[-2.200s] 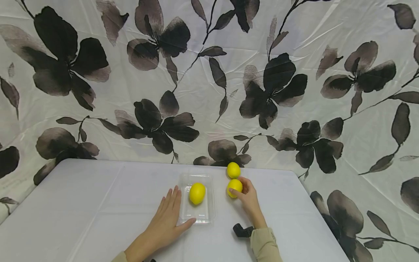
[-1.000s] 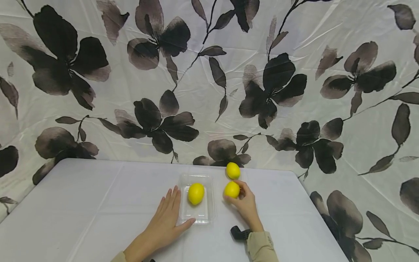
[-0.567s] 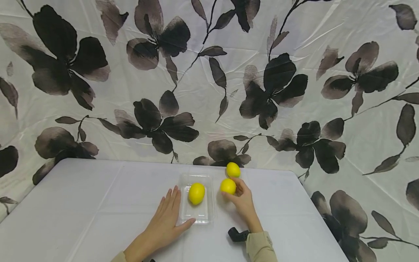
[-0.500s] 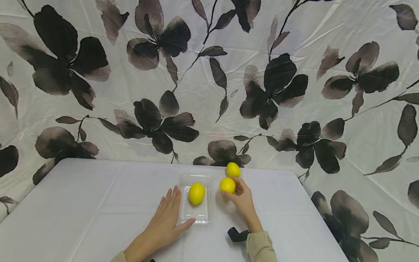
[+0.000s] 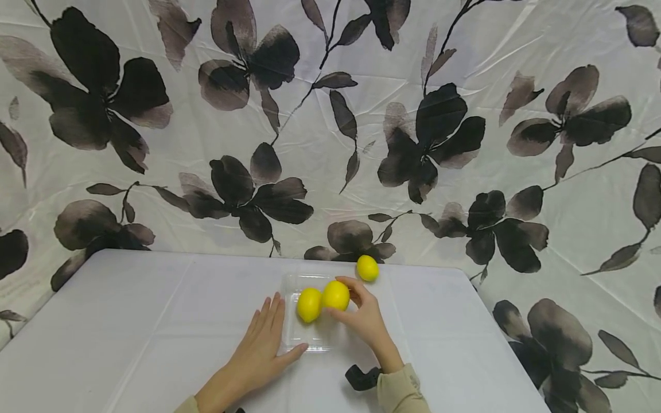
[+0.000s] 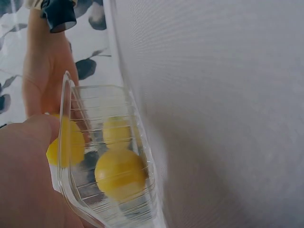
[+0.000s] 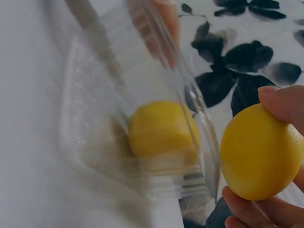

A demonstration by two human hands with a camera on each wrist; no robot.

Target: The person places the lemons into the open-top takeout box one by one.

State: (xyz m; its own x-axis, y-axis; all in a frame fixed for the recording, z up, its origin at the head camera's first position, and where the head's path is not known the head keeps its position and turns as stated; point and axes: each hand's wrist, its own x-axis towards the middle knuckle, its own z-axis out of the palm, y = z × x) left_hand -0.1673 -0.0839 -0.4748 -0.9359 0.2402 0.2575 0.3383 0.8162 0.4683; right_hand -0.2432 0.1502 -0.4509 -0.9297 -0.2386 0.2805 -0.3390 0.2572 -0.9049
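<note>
The right hand [image 5: 364, 316] held a yellow lemon [image 5: 336, 295] between its bent thumb and fingers, over the right side of a clear plastic tray [image 5: 310, 347]. A second lemon [image 5: 308, 305] lay inside the tray. The left hand [image 5: 258, 346], its fingers straight, touched the tray's left side without gripping. A third lemon [image 5: 368, 268] rested at the far edge of the white table [image 5: 129, 321].

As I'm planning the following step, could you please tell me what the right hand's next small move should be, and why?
I'd probably lower the held lemon into the clear container: the right hand holds it above the container's right side, the lemon inside leaves space nearer the person, and the left hand lies along the opposite side.
</note>
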